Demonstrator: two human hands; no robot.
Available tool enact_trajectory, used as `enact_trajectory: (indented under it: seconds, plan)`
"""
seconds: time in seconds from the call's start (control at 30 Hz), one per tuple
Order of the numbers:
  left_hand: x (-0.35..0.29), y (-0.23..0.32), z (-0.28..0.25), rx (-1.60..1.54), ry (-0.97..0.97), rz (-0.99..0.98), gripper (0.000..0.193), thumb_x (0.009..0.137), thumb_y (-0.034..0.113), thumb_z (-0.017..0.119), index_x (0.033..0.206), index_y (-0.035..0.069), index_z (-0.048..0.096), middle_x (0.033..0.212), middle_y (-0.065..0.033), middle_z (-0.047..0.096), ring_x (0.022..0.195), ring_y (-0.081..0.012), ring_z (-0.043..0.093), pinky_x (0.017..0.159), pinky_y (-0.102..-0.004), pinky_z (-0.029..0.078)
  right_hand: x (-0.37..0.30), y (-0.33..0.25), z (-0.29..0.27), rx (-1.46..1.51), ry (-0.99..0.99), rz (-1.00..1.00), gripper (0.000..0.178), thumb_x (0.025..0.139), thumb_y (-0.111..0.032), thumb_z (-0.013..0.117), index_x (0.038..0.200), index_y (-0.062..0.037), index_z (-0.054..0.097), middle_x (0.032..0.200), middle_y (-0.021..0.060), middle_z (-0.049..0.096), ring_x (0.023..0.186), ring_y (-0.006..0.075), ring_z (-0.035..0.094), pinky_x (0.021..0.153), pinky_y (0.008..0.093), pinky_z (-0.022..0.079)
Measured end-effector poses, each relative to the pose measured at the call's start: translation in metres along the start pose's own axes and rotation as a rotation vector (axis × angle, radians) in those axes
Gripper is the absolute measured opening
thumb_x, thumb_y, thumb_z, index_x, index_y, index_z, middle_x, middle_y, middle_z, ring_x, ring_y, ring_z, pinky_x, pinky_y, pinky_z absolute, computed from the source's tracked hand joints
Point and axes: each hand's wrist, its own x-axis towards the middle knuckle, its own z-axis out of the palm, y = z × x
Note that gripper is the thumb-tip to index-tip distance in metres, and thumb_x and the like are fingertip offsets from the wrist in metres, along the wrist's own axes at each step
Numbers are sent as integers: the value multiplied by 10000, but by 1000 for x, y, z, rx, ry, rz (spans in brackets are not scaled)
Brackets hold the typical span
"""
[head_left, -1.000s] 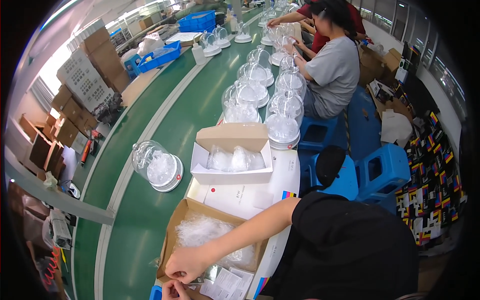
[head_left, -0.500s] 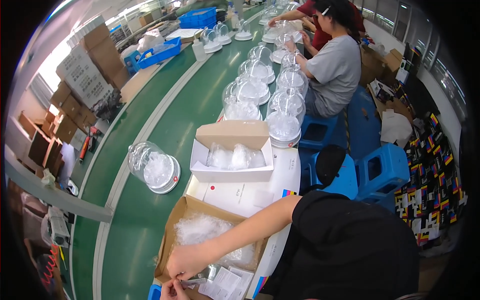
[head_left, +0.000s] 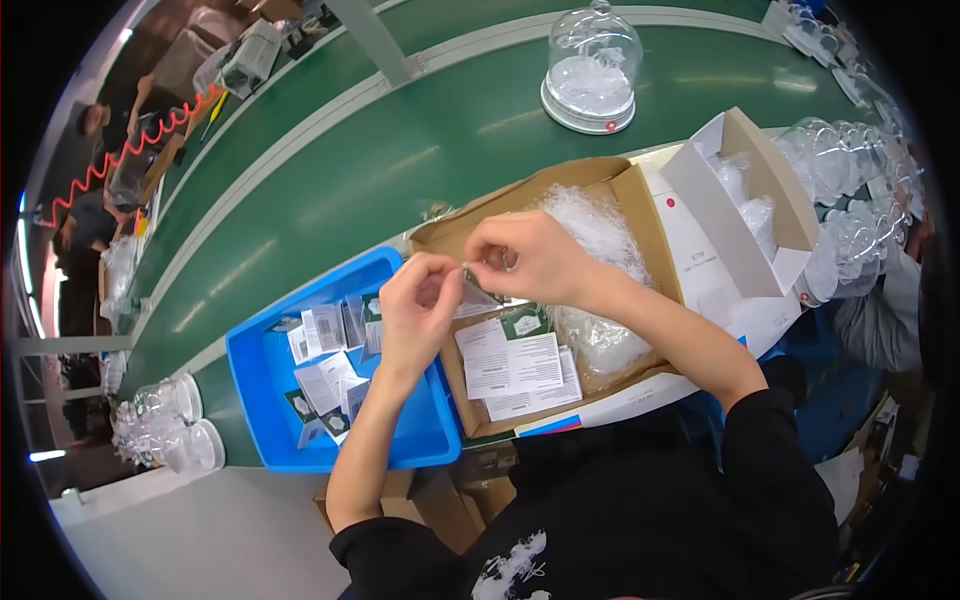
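My left hand (head_left: 418, 305) and my right hand (head_left: 530, 258) meet fingertip to fingertip, both pinched closed. Between them hangs a small clear plastic bag (head_left: 478, 298), partly hidden by the fingers. They are above the border of a shallow cardboard box (head_left: 655, 235) and a blue plastic bin (head_left: 250, 385). Inside the box lie white printed leaflets (head_left: 512, 365), a green-and-white card (head_left: 525, 322) and a heap of clear plastic packing (head_left: 605, 240). Small bagged leaflets (head_left: 322, 330) and loose cards (head_left: 328, 385) lie scattered in the bin.
A clear dome on a white base (head_left: 592, 80) stands on the green conveyor (head_left: 440, 140). To the right, an open white carton (head_left: 740, 205) holds wrapped clear pieces. More domes (head_left: 850, 160) crowd behind it, and others (head_left: 175, 425) stand at far left.
My view has swung left and down, bringing the blue bin fully into sight. Both hands remain together, pinching the small bag near the box's edge.
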Motion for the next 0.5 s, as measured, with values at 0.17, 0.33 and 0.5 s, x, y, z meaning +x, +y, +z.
enact_trajectory:
  seconds: [0.17, 0.33, 0.5]
  plan:
    - [-2, 2, 1, -58, 0, -29, 45, 883, 0, 644, 893, -34, 617, 830, -48, 603, 705, -88, 626, 612, -216, 495, -1, 1, -1, 38, 21, 7, 97, 764, -74, 700, 826, -33, 638, 740, 48, 650, 642, 142, 629, 573, 265, 503]
    - [-3, -1, -2, 64, -43, 41, 43, 923, 3, 603, 945, -31, 591, 860, -29, 610, 713, -86, 621, 638, -209, 504, -1, -4, -2, 30, -20, -3, 83, 760, -62, 690, 810, -34, 629, 724, 44, 643, 634, 131, 622, 565, 261, 496]
    - [0, 3, 2, 58, -22, 28, 45, 867, 7, 650, 892, -23, 628, 836, -56, 621, 718, -107, 642, 641, -230, 522, -2, 0, -1, 56, -21, -11, 93, 746, -63, 688, 806, -34, 622, 715, 41, 639, 628, 132, 622, 560, 259, 492]
